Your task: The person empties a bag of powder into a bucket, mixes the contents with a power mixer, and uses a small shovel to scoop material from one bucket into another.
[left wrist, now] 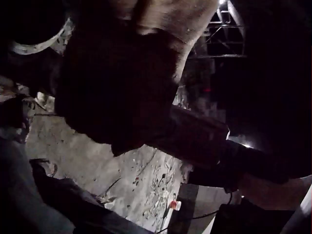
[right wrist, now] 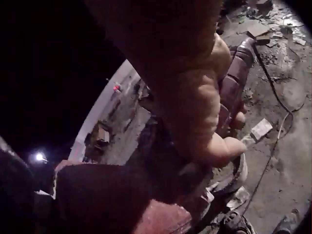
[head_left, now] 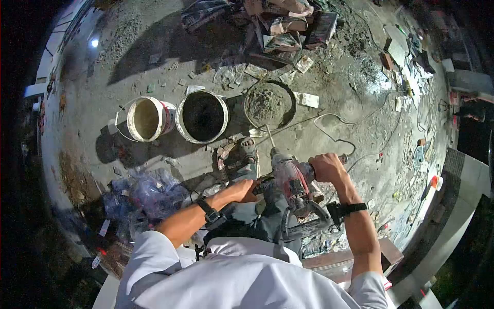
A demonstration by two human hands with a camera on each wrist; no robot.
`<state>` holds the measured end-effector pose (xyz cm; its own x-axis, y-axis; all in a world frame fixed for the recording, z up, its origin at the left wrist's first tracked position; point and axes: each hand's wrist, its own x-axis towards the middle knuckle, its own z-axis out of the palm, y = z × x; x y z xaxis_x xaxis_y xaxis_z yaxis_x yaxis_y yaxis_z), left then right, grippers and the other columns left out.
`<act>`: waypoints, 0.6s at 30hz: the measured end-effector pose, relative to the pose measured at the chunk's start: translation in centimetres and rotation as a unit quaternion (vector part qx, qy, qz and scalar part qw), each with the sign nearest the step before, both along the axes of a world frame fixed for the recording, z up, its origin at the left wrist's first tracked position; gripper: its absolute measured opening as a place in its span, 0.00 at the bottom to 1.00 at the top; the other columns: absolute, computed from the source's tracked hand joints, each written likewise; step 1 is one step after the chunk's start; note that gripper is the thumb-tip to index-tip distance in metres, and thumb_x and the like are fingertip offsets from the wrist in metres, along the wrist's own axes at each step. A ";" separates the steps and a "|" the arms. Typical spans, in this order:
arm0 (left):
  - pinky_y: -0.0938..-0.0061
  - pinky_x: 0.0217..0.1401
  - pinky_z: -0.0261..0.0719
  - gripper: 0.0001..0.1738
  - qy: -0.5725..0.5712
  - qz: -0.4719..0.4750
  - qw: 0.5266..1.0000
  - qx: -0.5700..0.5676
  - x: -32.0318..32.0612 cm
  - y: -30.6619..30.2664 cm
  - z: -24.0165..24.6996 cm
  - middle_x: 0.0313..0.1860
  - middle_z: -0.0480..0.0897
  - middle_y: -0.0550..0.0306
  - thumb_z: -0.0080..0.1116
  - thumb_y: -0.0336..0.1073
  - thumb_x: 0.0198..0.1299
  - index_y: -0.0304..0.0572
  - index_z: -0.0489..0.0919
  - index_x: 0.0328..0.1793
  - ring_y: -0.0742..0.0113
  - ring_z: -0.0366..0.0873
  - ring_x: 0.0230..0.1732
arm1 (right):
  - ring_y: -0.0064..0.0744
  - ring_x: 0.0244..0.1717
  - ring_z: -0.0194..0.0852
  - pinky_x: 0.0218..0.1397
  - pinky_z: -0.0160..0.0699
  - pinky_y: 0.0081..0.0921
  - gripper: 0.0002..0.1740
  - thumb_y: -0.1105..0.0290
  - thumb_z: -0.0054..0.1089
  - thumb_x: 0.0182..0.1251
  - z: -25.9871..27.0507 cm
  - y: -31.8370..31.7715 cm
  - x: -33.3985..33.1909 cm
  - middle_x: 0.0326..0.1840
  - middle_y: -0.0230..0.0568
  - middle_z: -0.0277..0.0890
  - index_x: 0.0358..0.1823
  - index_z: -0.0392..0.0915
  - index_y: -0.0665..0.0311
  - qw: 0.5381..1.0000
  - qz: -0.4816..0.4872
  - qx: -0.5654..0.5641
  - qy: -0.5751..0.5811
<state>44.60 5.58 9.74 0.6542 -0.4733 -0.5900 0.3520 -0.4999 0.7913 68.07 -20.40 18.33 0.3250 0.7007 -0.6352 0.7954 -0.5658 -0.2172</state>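
A dusty red power drill [head_left: 293, 180] with a rear loop handle and a long thin rod [head_left: 270, 136] is between both hands. My left hand [head_left: 242, 191] grips its left side handle; in the left wrist view this hand is mostly dark. On the other side, my right hand [head_left: 328, 167] holds the right side handle, and the right wrist view has the fingers wrapped round a ribbed reddish grip [right wrist: 236, 75]. The rod points away from me and overlaps the near rim of a round bucket [head_left: 295, 110] of grey, lumpy material. Whatever is at the rod's tip cannot be made out.
Left of that bucket stand a dark-filled bucket [head_left: 226, 121] and a white bucket [head_left: 131, 126] with a wire handle. Crumpled bags [head_left: 288, 31] lie beyond them. Clear plastic [head_left: 154, 193] is heaped at my left. A cord [head_left: 334, 123] crosses the debris-strewn floor at right.
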 end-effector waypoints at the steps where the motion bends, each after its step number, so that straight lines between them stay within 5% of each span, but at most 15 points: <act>1: 0.49 0.43 0.78 0.34 0.000 -0.001 1.000 -0.001 -0.1 0.0 -0.2 0.37 0.82 0.27 0.72 0.46 0.49 0.25 0.75 0.54 0.33 0.82 0.45 | 0.50 0.37 0.86 0.39 0.84 0.43 0.08 0.65 0.61 0.57 -0.1 0.2 0.2 0.32 0.48 0.85 0.34 0.84 0.58 1.000 0.012 -0.010 0.004; 6: 0.50 0.46 0.79 0.31 -0.001 0.040 0.999 -0.013 1.5 1.4 1.7 0.38 0.83 0.34 0.69 0.41 0.46 0.32 0.76 0.56 0.34 0.81 0.47 | 0.47 0.37 0.87 0.39 0.85 0.40 0.11 0.61 0.68 0.52 -1.0 1.7 0.6 0.32 0.45 0.85 0.34 0.84 0.58 0.999 0.019 -0.030 0.014; 13: 0.48 0.45 0.77 0.18 -0.009 -0.013 0.995 0.098 1.8 2.6 -4.9 0.40 0.83 0.32 0.66 0.32 0.48 0.31 0.77 0.44 0.33 0.81 0.47 | 0.48 0.37 0.87 0.38 0.85 0.41 0.08 0.65 0.67 0.54 -7.7 1.2 -0.4 0.35 0.43 0.86 0.35 0.83 0.57 0.999 -0.011 -0.027 0.012; 14: 0.49 0.44 0.79 0.26 0.004 -0.022 0.994 0.108 1.5 2.5 -5.4 0.39 0.83 0.32 0.74 0.44 0.49 0.31 0.75 0.42 0.33 0.81 0.45 | 0.48 0.37 0.87 0.37 0.84 0.41 0.07 0.66 0.65 0.55 -8.8 0.9 -0.8 0.34 0.45 0.86 0.35 0.83 0.57 0.999 -0.018 -0.018 0.022; 15: 0.49 0.44 0.79 0.26 0.007 -0.024 0.994 0.109 1.2 2.5 -6.1 0.39 0.83 0.32 0.74 0.44 0.49 0.31 0.75 0.42 0.33 0.81 0.45 | 0.48 0.37 0.87 0.37 0.84 0.41 0.07 0.66 0.65 0.55 -9.3 0.8 -1.2 0.34 0.45 0.86 0.35 0.83 0.57 0.999 -0.019 -0.016 0.024; 18: 0.45 0.43 0.78 0.19 0.006 -0.028 0.993 0.111 0.5 1.3 -6.3 0.37 0.83 0.31 0.69 0.37 0.47 0.34 0.76 0.41 0.31 0.81 0.43 | 0.48 0.37 0.87 0.37 0.85 0.41 0.08 0.65 0.64 0.58 -10.6 -1.0 -3.5 0.36 0.47 0.85 0.38 0.82 0.58 0.998 -0.047 -0.031 0.043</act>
